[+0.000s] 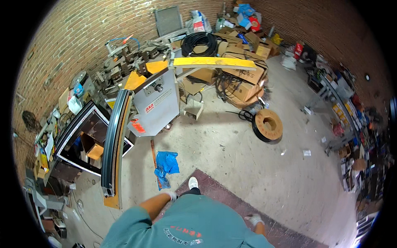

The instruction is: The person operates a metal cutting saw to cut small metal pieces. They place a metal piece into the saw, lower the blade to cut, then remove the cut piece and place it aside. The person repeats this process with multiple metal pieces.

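Note:
My left hand (pixel 170 195), in a pale work glove, hangs beside my hip, its fingers mostly hidden by my shirt. Out to the right is my right hand (pixel 254 219), also gloved, with its fingers loosely apart and nothing seen in them. Nearest the left hand are a crumpled blue plastic bag (pixel 167 163) on the floor and a thin reddish-brown strip (pixel 153 151) next to it. Farther left, long dark metal profiles (pixel 113 142) rest on a yellow arm of a grey machine (pixel 156 105). Neither hand touches these.
One white shoe (pixel 193 182) is on a dark red mat (pixel 215 184). A cable spool (pixel 269 125) lies ahead right, before stacked cardboard boxes (pixel 244 78) and a black hose coil (pixel 199 43). A dark frame (pixel 78 124) leans at left. A cluttered rack (pixel 343 111) lines the right wall.

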Demonstrator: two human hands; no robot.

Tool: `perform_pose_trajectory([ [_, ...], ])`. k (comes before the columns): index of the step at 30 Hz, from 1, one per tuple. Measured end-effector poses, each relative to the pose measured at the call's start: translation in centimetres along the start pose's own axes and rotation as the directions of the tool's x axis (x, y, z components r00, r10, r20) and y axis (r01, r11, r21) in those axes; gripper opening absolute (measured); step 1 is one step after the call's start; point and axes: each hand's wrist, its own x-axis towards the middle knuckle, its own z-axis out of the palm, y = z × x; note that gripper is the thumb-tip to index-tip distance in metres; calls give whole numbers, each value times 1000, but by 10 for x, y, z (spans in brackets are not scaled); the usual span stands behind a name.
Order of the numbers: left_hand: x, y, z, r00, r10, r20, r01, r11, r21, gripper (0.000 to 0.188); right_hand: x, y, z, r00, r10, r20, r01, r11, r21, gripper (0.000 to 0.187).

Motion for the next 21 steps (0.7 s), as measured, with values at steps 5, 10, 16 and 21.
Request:
perform_pose_trajectory([
  [5,-74,51,-302,849,141,-509,-372,844,-386,45,60,-63,-31,989,114,98,-132,971,199,47],
  [10,-63,-6,-423,720,-91,-688,-355,804,-477,45,145,-119,-114,998,55,3,-55,973,225,43],
  [16,-61,-33,-411,874,-203,-441,-100,814,-572,50,218,-222,-209,971,156,182,-122,975,-185,43],
  [21,-64,-59,-360,877,-431,-211,140,650,-747,55,349,-340,-292,937,-65,344,261,785,-562,61],
])
